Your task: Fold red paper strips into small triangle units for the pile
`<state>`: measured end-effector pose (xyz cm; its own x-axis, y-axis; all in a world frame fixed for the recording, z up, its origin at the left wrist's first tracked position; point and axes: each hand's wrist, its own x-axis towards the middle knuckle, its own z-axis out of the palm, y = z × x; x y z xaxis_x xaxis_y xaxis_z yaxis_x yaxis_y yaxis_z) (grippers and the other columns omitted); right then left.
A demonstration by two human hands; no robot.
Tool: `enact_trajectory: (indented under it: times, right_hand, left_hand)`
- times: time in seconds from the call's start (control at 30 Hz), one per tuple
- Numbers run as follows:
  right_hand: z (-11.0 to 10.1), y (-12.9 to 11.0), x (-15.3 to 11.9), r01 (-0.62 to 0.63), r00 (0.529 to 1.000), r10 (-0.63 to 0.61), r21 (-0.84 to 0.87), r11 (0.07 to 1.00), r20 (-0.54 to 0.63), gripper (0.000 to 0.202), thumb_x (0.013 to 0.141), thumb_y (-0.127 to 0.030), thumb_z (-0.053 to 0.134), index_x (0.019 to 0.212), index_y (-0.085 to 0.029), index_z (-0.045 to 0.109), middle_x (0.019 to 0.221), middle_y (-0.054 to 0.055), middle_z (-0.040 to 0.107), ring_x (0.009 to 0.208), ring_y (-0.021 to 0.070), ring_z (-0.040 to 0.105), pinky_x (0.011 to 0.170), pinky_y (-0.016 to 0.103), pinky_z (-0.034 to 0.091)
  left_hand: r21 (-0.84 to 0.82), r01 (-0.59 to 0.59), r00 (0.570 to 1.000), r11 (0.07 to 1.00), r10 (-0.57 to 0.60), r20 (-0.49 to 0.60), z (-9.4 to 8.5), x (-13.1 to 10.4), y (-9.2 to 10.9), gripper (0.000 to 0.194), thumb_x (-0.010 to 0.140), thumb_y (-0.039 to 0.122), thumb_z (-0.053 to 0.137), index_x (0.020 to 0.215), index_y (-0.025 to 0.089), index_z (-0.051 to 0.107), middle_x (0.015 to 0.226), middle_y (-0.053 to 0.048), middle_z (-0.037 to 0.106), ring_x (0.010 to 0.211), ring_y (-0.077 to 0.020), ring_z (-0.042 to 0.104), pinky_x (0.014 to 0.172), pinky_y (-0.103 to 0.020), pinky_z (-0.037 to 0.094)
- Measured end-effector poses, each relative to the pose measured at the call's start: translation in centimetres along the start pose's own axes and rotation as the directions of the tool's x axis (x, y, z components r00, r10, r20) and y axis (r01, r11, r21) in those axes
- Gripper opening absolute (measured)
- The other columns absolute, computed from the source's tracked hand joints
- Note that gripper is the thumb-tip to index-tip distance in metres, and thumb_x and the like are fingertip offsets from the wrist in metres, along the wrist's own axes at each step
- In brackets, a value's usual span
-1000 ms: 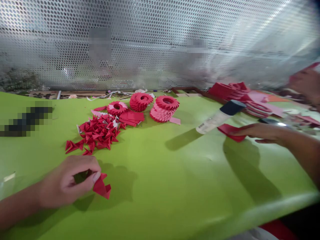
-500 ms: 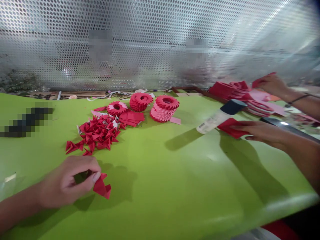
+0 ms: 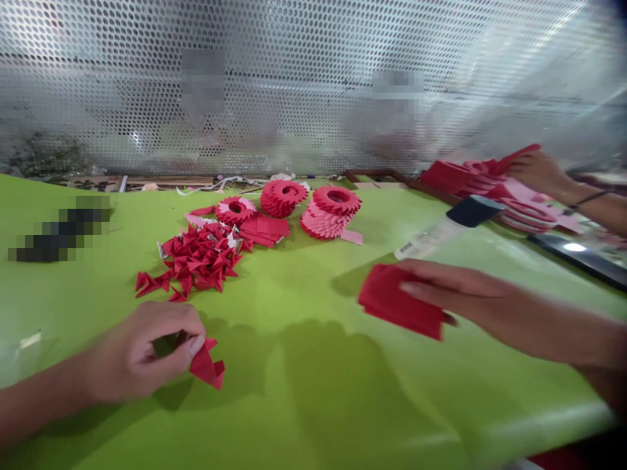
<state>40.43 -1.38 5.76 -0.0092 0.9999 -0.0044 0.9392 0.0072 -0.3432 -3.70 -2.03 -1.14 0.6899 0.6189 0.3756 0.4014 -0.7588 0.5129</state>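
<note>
Between thumb and forefinger, my left hand pinches a folded red paper piece over the green tabletop. Just beyond it lies a heap of red folded paper triangles. My right hand grips a stack of red paper slips, thumb on top, raised over the middle right of the table. A clear-white bottle with a dark cap stands right behind that stack.
Behind the heap are red and pink paper rings and flat red slips. A phone-like dark object lies at right. Another person's hand holds red paper there, over more pink and red pieces. A perforated metal panel closes the back.
My right hand has moved left and nearer, lifting the red slips away from beside the bottle. The left hand keeps its pinch. At the right, the other person's red paper has shifted slightly.
</note>
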Motion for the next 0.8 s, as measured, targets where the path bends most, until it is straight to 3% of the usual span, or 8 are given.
enact_trajectory:
  times: [0.07, 0.13, 0.2, 0.3, 0.47, 0.63, 0.73, 0.8]
  right_hand:
    - [1.2, -4.1, 1.8, 0.204, 0.966, -0.213, 0.072, 0.976, 0.149, 0.048, 0.098, -0.057, 0.047, 0.131, -0.031, 0.071, 0.123, 0.01, 0.074, 0.103, 0.031, 0.072, 0.088, 0.041, 0.058]
    - [2.2, -7.8, 4.6, 0.356, 0.918, -0.362, 0.068, 0.932, 0.159, 0.047, 0.1, -0.049, 0.044, 0.132, -0.026, 0.069, 0.125, 0.011, 0.072, 0.107, 0.0306, 0.069, 0.091, 0.043, 0.056]
    - [3.0, -10.6, 8.0, 0.398, 0.916, -0.4, 0.038, 0.916, 0.042, 0.044, 0.101, -0.039, 0.047, 0.134, -0.02, 0.068, 0.117, 0.012, 0.074, 0.096, 0.0267, 0.07, 0.085, 0.039, 0.055]
    - [4.6, -13.0, 12.3, 0.349, 0.934, -0.351, -0.029, 0.937, -0.07, 0.039, 0.1, -0.025, 0.049, 0.134, -0.016, 0.066, 0.102, 0.009, 0.077, 0.078, 0.0208, 0.07, 0.074, 0.032, 0.052]
    - [7.4, -13.8, 14.9, 0.371, 0.923, -0.38, -0.131, 0.919, -0.056, 0.037, 0.095, -0.014, 0.051, 0.127, -0.015, 0.069, 0.117, 0.014, 0.075, 0.095, 0.0272, 0.072, 0.083, 0.035, 0.053]
    - [9.1, -13.3, 14.9, 0.395, 0.903, -0.422, -0.241, 0.887, -0.074, 0.038, 0.096, -0.017, 0.05, 0.13, -0.012, 0.067, 0.126, 0.018, 0.071, 0.107, 0.0344, 0.069, 0.093, 0.045, 0.052]
    - [9.4, -13.2, 14.7, 0.419, 0.884, -0.459, -0.283, 0.863, -0.09, 0.039, 0.099, -0.017, 0.047, 0.134, -0.011, 0.063, 0.137, 0.017, 0.064, 0.126, 0.0337, 0.06, 0.106, 0.046, 0.046]
    - [9.4, -13.2, 14.4, 0.428, 0.88, -0.469, -0.298, 0.853, -0.08, 0.038, 0.102, -0.023, 0.045, 0.133, -0.012, 0.064, 0.136, 0.016, 0.065, 0.125, 0.0329, 0.06, 0.106, 0.047, 0.048]
  left_hand:
    - [0.011, -0.012, 1.0, 1.0, 0.012, 0.01, -0.1, 0.2, 0.1, 0.022, 0.098, 0.014, 0.048, 0.08, 0.018, 0.059, 0.067, 0.002, 0.064, 0.058, -0.0113, 0.056, 0.056, -0.022, 0.041]
    - [0.013, -0.007, 1.0, 1.0, 0.006, 0.024, -0.2, 0.4, 0.2, 0.02, 0.098, 0.013, 0.048, 0.081, 0.018, 0.059, 0.068, 0.002, 0.064, 0.058, -0.0113, 0.056, 0.057, -0.022, 0.041]
    - [0.002, 0.0, 1.0, 1.0, 0.0, 0.027, -0.2, 0.4, 0.3, 0.02, 0.098, 0.014, 0.049, 0.081, 0.018, 0.059, 0.067, 0.002, 0.062, 0.058, -0.0108, 0.055, 0.057, -0.022, 0.04]
    - [-0.009, 0.001, 1.0, 1.0, 0.0, 0.025, -0.2, 0.4, 0.5, 0.02, 0.097, 0.013, 0.049, 0.079, 0.018, 0.057, 0.067, 0.003, 0.059, 0.058, -0.0104, 0.053, 0.057, -0.021, 0.039]
    - [-0.032, -0.003, 0.999, 0.999, 0.004, 0.039, -0.4, 0.7, 1.0, 0.019, 0.094, 0.011, 0.05, 0.078, 0.019, 0.057, 0.068, 0.002, 0.062, 0.06, -0.0111, 0.054, 0.057, -0.021, 0.04]
    - [-0.045, -0.005, 0.999, 0.999, 0.007, 0.037, -0.4, 1.1, 1.2, 0.02, 0.093, 0.01, 0.048, 0.076, 0.018, 0.057, 0.065, 0.002, 0.062, 0.056, -0.0105, 0.051, 0.055, -0.021, 0.038]
    - [-0.046, -0.005, 0.999, 0.999, 0.007, 0.033, -0.3, 1.1, 1.2, 0.021, 0.092, 0.009, 0.048, 0.075, 0.018, 0.058, 0.064, 0.002, 0.062, 0.056, -0.0105, 0.052, 0.056, -0.021, 0.038]
    - [-0.048, -0.006, 1.0, 0.999, 0.008, 0.026, -0.2, 1.0, 1.2, 0.022, 0.092, 0.009, 0.048, 0.075, 0.018, 0.058, 0.064, 0.002, 0.062, 0.056, -0.0106, 0.052, 0.055, -0.021, 0.038]
